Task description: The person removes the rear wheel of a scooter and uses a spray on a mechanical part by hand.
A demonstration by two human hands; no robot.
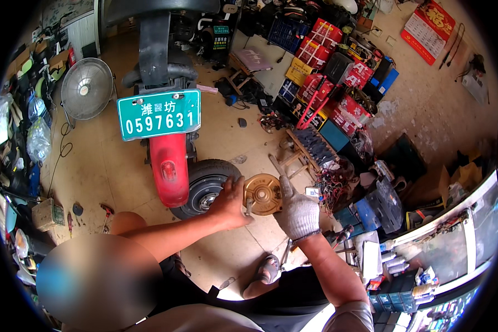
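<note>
A round gold-coloured metal disc (268, 200) with a raised centre is held up between my two hands. My bare left hand (231, 206) grips its left rim, with the thumb up and the fingers partly hidden. A small metal tab (249, 207) shows at that edge. My right hand (299, 213), in a dirty whitish knitted glove, closes on the right rim with one finger stretched forward. Beyond my left hand stands a black-tyred wheel (190, 202), beside the red rear mudguard (166, 166) of a scooter with a green plate (159, 113).
A floor fan (87, 88) stands at the far left. Tools, including a red-handled one (107, 211), lie on the tiled floor. Stacked boxes (318, 86) and a wooden stool (301, 152) with cables fill the right. My foot (268, 267) is near the lower middle.
</note>
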